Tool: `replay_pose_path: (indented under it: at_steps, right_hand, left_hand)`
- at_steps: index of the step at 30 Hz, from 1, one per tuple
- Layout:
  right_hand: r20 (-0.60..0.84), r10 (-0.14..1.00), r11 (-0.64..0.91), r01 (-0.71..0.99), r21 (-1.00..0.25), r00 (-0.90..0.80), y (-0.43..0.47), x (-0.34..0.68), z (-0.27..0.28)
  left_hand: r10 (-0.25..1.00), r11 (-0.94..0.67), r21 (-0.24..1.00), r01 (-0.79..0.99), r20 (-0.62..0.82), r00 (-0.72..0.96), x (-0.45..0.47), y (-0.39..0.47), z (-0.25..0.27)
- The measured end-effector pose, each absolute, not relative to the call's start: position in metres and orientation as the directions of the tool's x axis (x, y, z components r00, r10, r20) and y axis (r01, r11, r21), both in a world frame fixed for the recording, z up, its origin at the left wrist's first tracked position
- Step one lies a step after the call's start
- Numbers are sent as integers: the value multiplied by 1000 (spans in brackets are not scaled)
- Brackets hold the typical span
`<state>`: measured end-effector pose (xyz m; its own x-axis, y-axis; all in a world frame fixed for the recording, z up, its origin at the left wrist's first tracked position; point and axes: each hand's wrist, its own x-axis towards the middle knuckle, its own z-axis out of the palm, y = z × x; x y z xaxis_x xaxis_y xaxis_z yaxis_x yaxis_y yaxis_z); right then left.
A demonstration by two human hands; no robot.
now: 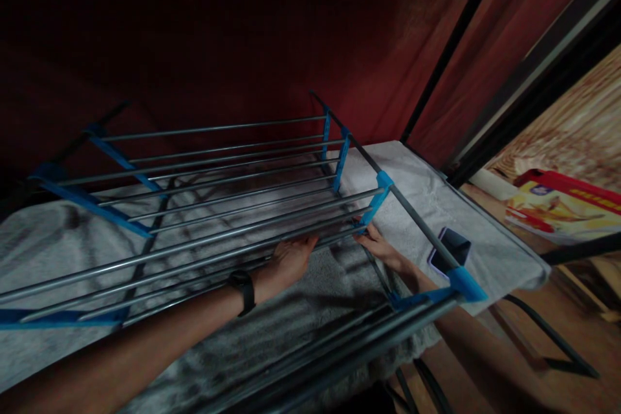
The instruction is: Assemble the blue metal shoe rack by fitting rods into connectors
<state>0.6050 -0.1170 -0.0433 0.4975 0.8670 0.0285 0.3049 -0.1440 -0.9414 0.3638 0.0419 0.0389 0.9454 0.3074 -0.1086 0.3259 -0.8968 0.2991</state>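
Observation:
A metal rack (218, 247) of grey rods with blue plastic brackets lies across a grey cloth. My left hand (291, 260), with a black band on its wrist, is closed around one of the lower rods near the rack's middle. My right hand (378, 247) pinches the lower end of a blue bracket (374, 207), where the rods meet it. Its fingertips are partly hidden behind the bracket. My right forearm passes beneath a dark side bar (420, 220).
A phone (450, 251) lies on the cloth-covered surface (504, 252) right of the rack. Further right is a red and yellow package (563, 207). Dark red fabric (233, 45) hangs behind, and a black frame post (451, 45) stands at the back right.

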Motion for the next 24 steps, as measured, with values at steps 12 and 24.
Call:
replay_pose_path:
  at_steps: [12,24]
  right_hand:
    - [85,909,-43,295,-955,408,-113,627,-7]
    - [94,883,-103,383,-918,460,-107,625,-12]
  left_hand:
    - [336,-895,270,356,-117,934,365,41,43]
    - [361,-874,321,365,-75,930,382,43,37]
